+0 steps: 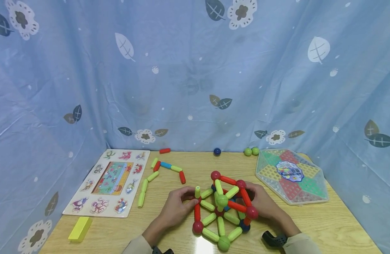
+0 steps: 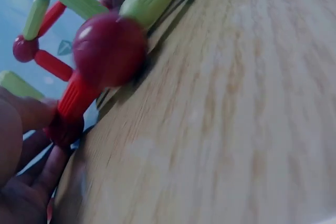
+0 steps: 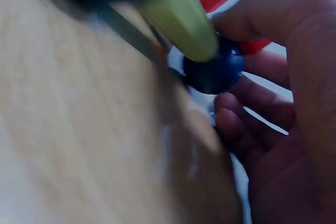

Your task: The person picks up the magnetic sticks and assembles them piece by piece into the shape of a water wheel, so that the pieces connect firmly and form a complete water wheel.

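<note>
A magnetic stick-and-ball structure (image 1: 221, 200) stands on the table in the head view, built of red and light green rods with red, green and dark blue balls. At its left side my left hand (image 1: 178, 208) pinches a dark red ball (image 2: 65, 129) between thumb and fingers; a light green rod (image 1: 197, 192) points up from there. My right hand (image 1: 263, 201) is behind the right side, partly hidden by red rods. In the right wrist view its thumb and fingers hold a dark blue ball (image 3: 215, 69) joined to a light green rod (image 3: 184, 22).
Loose rods (image 1: 166, 164) lie in a chain behind my left hand. A sea-animal puzzle board (image 1: 139, 183) and yellow block (image 1: 80, 229) are at left. A hexagonal bead case (image 1: 290, 171) is at right. Loose blue (image 1: 217, 151) and green balls (image 1: 247, 151) sit by the curtain (image 1: 195, 88).
</note>
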`<state>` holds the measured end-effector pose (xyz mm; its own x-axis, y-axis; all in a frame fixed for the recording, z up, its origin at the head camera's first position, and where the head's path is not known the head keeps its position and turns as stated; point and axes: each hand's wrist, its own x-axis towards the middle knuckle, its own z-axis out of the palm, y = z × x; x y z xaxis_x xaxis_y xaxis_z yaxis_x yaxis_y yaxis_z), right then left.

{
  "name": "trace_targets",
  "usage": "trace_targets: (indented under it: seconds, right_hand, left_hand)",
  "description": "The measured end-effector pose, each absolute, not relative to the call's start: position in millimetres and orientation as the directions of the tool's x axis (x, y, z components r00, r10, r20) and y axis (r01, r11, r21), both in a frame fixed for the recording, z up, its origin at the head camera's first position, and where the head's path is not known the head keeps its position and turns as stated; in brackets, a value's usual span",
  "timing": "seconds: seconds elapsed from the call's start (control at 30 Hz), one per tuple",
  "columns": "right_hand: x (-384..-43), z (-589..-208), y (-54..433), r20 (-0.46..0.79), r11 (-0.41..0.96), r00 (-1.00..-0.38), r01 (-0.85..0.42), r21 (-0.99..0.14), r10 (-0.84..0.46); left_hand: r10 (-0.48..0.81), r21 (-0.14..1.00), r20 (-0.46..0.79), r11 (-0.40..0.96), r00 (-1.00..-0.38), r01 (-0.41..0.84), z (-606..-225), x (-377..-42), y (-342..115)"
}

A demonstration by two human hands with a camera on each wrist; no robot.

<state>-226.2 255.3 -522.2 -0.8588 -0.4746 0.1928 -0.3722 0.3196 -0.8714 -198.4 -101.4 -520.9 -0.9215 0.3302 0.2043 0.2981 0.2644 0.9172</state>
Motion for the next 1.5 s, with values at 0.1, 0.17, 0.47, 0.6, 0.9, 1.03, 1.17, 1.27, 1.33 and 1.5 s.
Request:
trace_targets:
  seconds: [0.1,0.17,0.47,0.6,0.9,1.03,1.17,1.27,1.33,1.5]
  right_hand:
    - [-226,-514,262,0.165,0.312,-0.813,-0.391,-0.866,-0.559]
    - [-228,-510,267,0.162,0.282,-0.765,-0.413,-0.866,-0.624]
    - [-231,-500,273,0.051,0.233,-0.672,-0.326,-0.916,-0.739]
    - [-232,-499,272,0.017,0.2,-0.638,-0.266,-0.943,-0.77]
    - [-231,-501,264,-0.027,0.118,-0.546,-0.133,-0.984,-0.837]
    - [-236,-499,266,0.006,0.162,-0.64,-0.203,-0.966,-0.768]
    - [-252,-495,268,0.129,0.203,-0.802,-0.298,-0.933,-0.583]
    - [-274,-490,263,0.222,0.222,-0.87,-0.345,-0.912,-0.439]
    - [-293,-488,258,0.258,0.234,-0.891,-0.36,-0.903,-0.374]
    - [-336,-488,242,0.262,0.278,-0.924,-0.338,-0.899,-0.279]
  left_hand:
    - [0.296,0.9,0.206,0.316,-0.933,0.3,-519,-202,-96]
    - [0.287,0.887,0.205,0.348,-0.935,0.302,-517,-206,-94]
    - [0.282,0.862,0.19,0.411,-0.94,0.297,-511,-219,-88]
    - [0.281,0.853,0.183,0.43,-0.942,0.294,-508,-221,-89]
    - [0.284,0.856,0.176,0.43,-0.943,0.289,-508,-221,-85]
    - [0.281,0.873,0.171,0.401,-0.944,0.277,-511,-222,-81]
    - [0.304,0.873,0.187,0.384,-0.934,0.3,-513,-226,-79]
    - [0.327,0.865,0.201,0.382,-0.923,0.324,-514,-229,-79]
    - [0.341,0.862,0.205,0.381,-0.917,0.334,-516,-231,-80]
    - [0.382,0.868,0.185,0.368,-0.906,0.332,-518,-236,-83]
